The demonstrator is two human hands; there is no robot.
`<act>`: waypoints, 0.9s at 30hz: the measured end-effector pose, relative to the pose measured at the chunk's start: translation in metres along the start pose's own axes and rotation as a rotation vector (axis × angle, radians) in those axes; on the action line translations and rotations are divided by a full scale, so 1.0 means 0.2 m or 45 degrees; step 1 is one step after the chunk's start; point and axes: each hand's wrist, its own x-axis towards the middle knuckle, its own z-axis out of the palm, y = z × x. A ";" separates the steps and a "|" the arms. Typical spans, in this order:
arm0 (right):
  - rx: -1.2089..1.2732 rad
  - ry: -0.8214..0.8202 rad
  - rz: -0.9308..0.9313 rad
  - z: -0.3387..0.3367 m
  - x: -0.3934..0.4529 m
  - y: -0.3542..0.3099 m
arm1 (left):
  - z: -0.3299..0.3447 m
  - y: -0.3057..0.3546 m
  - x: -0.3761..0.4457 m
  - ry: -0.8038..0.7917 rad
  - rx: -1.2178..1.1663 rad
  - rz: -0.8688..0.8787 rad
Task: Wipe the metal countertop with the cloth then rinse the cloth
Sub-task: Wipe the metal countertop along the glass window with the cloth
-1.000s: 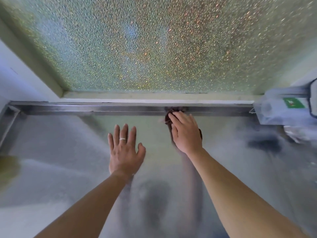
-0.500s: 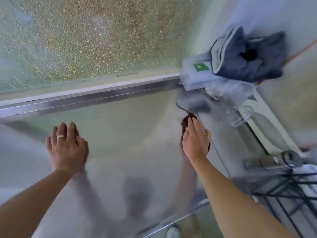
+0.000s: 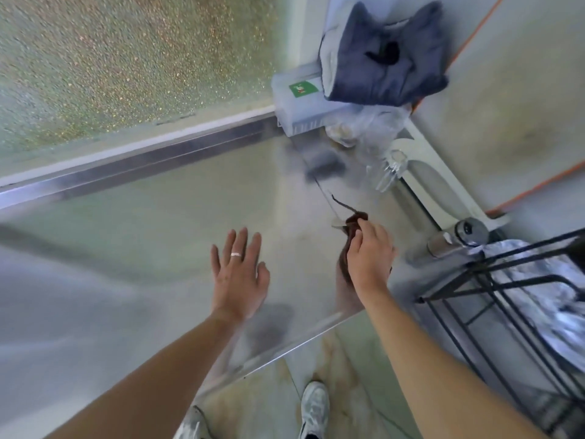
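Observation:
A dark brown cloth (image 3: 349, 231) lies bunched near the right end of the metal countertop (image 3: 152, 223). My right hand (image 3: 368, 256) grips the cloth from above, fingers curled over it, so most of the cloth is hidden under the palm; a thin strand sticks out toward the back. My left hand (image 3: 239, 274) is flat with spread fingers over the countertop's middle, a ring on one finger.
A clear plastic box (image 3: 300, 109) with a green label stands in the back right corner, with blue-grey folded fabric (image 3: 383, 55) on it. Clear plastic bags (image 3: 376, 134) lie beside it. A faucet (image 3: 456, 239) and black wire rack (image 3: 506, 299) stand right. Frosted glass is behind.
My right hand has dragged the cloth from the back rail toward the right front end of the countertop. My left hand has shifted along. The view has swung right and down.

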 end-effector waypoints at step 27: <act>0.358 -0.659 0.527 -0.68 -1.19 0.00 | -0.46 0.30 -0.55 -0.558 0.003 0.470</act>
